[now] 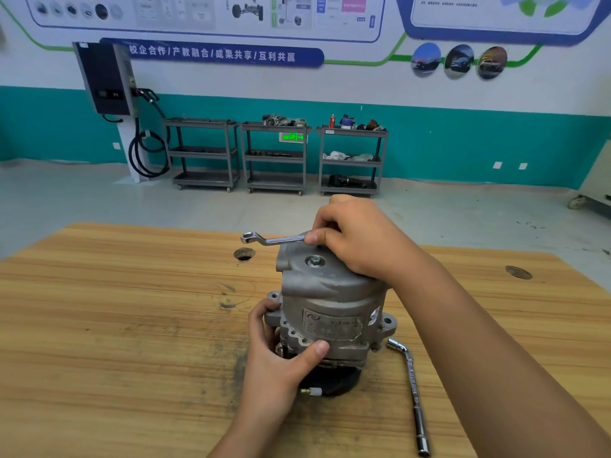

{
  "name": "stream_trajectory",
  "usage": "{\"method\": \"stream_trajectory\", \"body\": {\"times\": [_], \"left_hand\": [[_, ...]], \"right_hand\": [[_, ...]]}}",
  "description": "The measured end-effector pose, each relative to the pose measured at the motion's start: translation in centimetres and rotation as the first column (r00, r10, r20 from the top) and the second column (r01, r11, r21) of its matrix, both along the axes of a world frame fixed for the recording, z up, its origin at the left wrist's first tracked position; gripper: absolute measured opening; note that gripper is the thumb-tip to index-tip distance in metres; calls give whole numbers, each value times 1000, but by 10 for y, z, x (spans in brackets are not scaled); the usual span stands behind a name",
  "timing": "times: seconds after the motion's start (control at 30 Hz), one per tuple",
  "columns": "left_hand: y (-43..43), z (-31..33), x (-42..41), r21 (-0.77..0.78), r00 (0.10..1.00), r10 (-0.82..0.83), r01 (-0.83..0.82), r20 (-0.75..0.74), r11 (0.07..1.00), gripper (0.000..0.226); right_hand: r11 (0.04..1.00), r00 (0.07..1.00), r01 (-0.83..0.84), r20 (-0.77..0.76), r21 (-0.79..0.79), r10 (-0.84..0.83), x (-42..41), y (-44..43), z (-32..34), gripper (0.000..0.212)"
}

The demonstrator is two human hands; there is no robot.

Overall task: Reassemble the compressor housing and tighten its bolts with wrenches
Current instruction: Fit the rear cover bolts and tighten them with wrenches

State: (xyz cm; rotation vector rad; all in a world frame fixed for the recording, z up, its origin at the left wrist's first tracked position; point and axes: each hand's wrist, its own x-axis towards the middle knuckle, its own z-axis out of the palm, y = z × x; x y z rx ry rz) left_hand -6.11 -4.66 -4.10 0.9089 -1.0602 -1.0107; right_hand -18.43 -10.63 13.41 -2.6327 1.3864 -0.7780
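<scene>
A grey cast compressor housing (327, 302) stands upright on the wooden table (115, 325), its black pulley end down. A hex bolt (315, 260) shows on its top face. My left hand (281, 355) grips the lower flange at the left, thumb across the front. My right hand (360, 239) rests on the top and pinches a silver offset ring wrench (269, 239), whose free ring end sticks out to the left above the housing. The wrench end under my fingers is hidden.
An L-shaped socket wrench (411, 388) lies on the table to the right of the housing. The tabletop has two round cable holes (244, 254) (518, 272). Beyond the table's far edge stand three grey shelf carts (276, 157) against the wall.
</scene>
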Motion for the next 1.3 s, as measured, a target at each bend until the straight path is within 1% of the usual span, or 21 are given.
{"method": "stream_trajectory", "body": {"times": [0.1,0.17,0.3,0.43,0.53,0.6,0.67,0.73,0.87,0.93,0.97,1.03,1.07,1.1,1.13,1.17,1.2,1.23,1.27,1.3], "left_hand": [[1,1,1,-3,1000,-20,20,2,1000,80],[1,1,2,-6,999,-37,37,2,999,81],[4,1,-2,-16,999,-17,18,41,1000,85],[9,1,-6,-15,998,4,-3,67,1000,88],[12,1,-7,-24,998,21,-20,64,1000,85],[14,1,-9,-29,997,38,-36,63,999,83],[16,1,-13,-28,998,43,-42,55,999,81],[17,1,-15,-25,996,69,-68,48,997,80],[18,0,-19,-36,994,109,-108,26,993,79],[18,0,-21,-33,994,110,-109,22,993,80],[18,0,-21,-35,994,110,-109,26,993,80],[18,1,-20,-32,993,113,-111,37,993,80],[18,2,-20,-27,993,112,-111,46,993,80],[18,3,-20,-26,992,113,-111,60,993,79],[18,4,-20,-33,990,116,-114,79,993,78],[19,4,-20,-44,987,127,-123,99,991,78],[19,4,-21,-53,983,141,-135,118,989,78],[21,5,-21,-55,979,152,-146,133,988,78],[22,5,-22,-54,977,159,-153,143,987,78],[24,6,-22,-52,976,165,-159,145,986,78]], "right_hand": [[999,999,40,37,-12,-40,2,1,-3,23],[999,996,36,79,-4,-36,1,4,-4,21],[999,989,-28,145,17,25,-10,13,-5,14],[998,993,-57,103,29,54,-14,15,-5,14],[990,976,-135,180,53,123,-16,17,-4,12],[986,969,-160,199,44,148,-17,17,-5,14],[985,974,-171,155,23,166,-17,18,-4,13],[981,978,-195,72,-10,195,-17,19,-2,12],[976,973,-216,-89,-22,213,-12,20,2,32],[983,974,-180,-146,-34,173,-9,22,3,34],[987,969,-149,-205,-61,134,-7,24,4,33],[971,925,-124,-379,-206,38,1,28,7,32],[948,901,-151,-433,-280,16,7,31,9,32],[922,898,-190,-439,-337,24,13,34,11,30],[900,915,-221,-399,-377,57,18,38,14,26],[893,947,-228,-301,-387,111,20,42,17,19],[906,974,-216,-148,-364,173,20,45,18,12],[930,975,-197,36,-310,218,16,46,19,10],[954,947,-180,219,-241,234,11,47,18,10],[969,897,-169,379,-178,226,5,49,17,11]]}}
